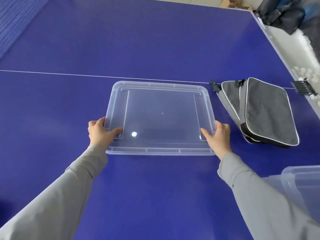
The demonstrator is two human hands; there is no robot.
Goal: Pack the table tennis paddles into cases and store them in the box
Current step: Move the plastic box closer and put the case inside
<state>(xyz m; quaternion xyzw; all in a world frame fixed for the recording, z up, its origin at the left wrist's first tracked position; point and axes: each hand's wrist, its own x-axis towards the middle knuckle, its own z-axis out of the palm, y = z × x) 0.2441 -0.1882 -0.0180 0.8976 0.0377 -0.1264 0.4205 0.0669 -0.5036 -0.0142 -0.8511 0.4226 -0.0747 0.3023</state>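
Hands on the lid [161, 116]: we have our left hand [100, 131] gripping its left edge, thumb on top and fingers curled round the rim, and our right hand [218, 134] gripping the right edge the same way. Lid is clear plastic and spans the gap between both hands; we can't tell whether it lies flat on the blue table [138, 40] or is slightly lifted. Paddle cases [259, 111]: grey with white piping and black bottoms, stacked overlapping, just right of our right hand, lying on the table near its right edge. We can't tell whether they hold paddles. Box [301, 184]: clear plastic, only a corner visible, right of our right forearm and nearer to us than the cases. Grey sleeves cover both arms. White centre line runs across beyond both hands.
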